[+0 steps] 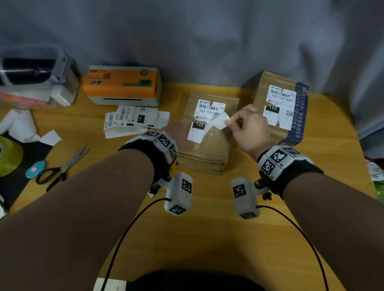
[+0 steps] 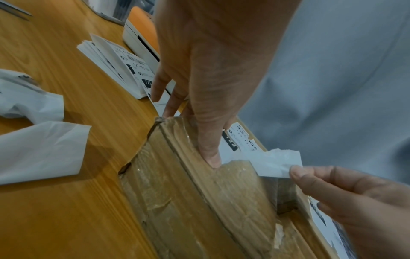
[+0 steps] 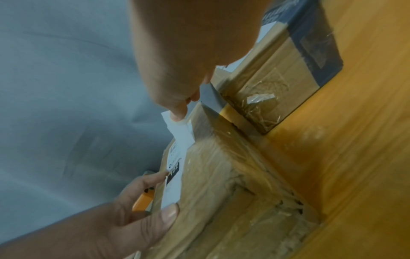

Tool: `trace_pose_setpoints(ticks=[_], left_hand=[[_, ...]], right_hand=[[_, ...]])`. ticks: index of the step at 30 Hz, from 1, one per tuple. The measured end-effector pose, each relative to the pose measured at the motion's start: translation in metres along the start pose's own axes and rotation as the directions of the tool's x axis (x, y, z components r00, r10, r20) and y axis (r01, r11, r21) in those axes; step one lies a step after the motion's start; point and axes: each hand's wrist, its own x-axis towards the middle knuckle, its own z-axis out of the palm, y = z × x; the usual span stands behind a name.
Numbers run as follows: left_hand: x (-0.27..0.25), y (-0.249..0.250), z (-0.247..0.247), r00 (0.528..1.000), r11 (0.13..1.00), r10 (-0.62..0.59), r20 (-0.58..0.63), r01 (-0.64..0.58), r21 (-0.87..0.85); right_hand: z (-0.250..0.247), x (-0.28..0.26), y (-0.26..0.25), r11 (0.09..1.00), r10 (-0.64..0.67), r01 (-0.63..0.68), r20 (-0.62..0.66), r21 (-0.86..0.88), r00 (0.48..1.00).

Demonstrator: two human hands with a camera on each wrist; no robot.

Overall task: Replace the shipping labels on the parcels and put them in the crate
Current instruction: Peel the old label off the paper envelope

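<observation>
A flat brown parcel (image 1: pixel 211 148) lies mid-table with a torn white shipping label (image 1: pixel 209 113) on top. My left hand (image 1: pixel 181 137) lies flat on the parcel's left side, thumb pressing the label's lower corner (image 2: pixel 211 157). My right hand (image 1: pixel 248 129) pinches a peeled white strip of the label (image 1: pixel 220 121) between thumb and forefinger and lifts it off the box; the strip (image 2: pixel 275 163) shows raised in the left wrist view and again as the strip (image 3: pixel 179 133) in the right wrist view. A second taped parcel (image 1: pixel 280 105) with a partly torn label stands to the right.
An orange-topped label printer (image 1: pixel 123 86) sits behind a stack of printed labels (image 1: pixel 129 122). Loose backing papers (image 1: pixel 21 125), a tape roll (image 1: pixel 2 155), scissors (image 1: pixel 61 167) and a clear bin (image 1: pixel 27 78) occupy the left. A grey curtain hangs behind the table.
</observation>
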Motion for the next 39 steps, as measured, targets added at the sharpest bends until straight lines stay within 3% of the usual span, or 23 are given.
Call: trace_pose_setpoints(ticks=[9,15,21,25,28,31,34,39], left_hand=[[-0.002,0.0,0.002,1.0,1.0,0.023,-0.008,-0.023,-0.003],[-0.001,-0.002,0.002,0.998,0.998,0.06,-0.012,-0.06,-0.03],[0.001,-0.015,0.005,0.995,0.994,0.094,-0.021,-0.095,-0.057],[0.001,-0.022,0.005,0.993,0.991,0.116,0.007,-0.116,-0.066],[0.001,-0.025,0.005,0.992,0.99,0.123,-0.023,-0.124,-0.07],[0.001,-0.029,0.004,0.991,0.987,0.124,-0.047,-0.128,-0.099],[0.002,-0.031,0.001,0.992,0.984,0.121,-0.044,-0.125,-0.13],[0.004,-0.033,-0.005,0.995,0.978,0.091,-0.032,-0.095,-0.185]], right_hand=[[-0.014,0.002,0.003,0.995,0.09,-0.086,-0.081,0.051,0.993],[-0.022,0.008,0.009,0.948,0.225,-0.21,-0.035,0.241,0.974],[-0.021,0.009,-0.004,0.943,0.119,-0.093,-0.061,0.321,0.991],[-0.009,-0.001,-0.019,0.989,-0.087,0.076,0.088,0.128,0.992],[0.007,-0.009,-0.029,0.97,-0.216,0.238,0.293,-0.044,0.932],[0.019,-0.009,-0.034,0.958,-0.171,0.251,0.424,-0.14,0.89],[0.018,-0.005,-0.042,0.944,-0.126,0.248,0.459,-0.216,0.879],[0.017,-0.003,-0.055,0.818,-0.168,0.416,0.527,-0.397,0.833]])
